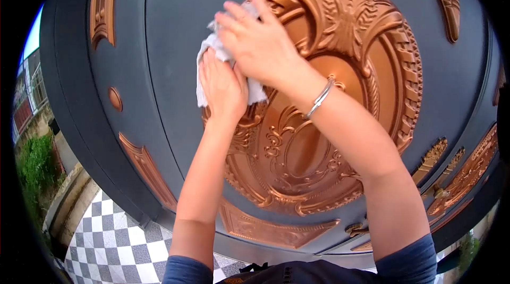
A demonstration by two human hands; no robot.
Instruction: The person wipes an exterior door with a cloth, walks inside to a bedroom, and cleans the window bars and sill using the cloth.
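Note:
A white cloth lies bunched against the door's raised copper-coloured medallion, at its upper left edge. My left hand holds the lower part of the cloth, its fingers close together and pressed onto it. Higher up and to the right, my right hand is over the top of the cloth, with its fingers stretched out and slightly apart, a little blurred. A silver bangle circles my right wrist. Most of the cloth's middle is hidden under both hands.
The dark grey door fills most of the view and carries several copper-coloured mouldings. Ornate handles stick out at the lower right. Below is a checkered tile floor; a low wall and green plants stand at left.

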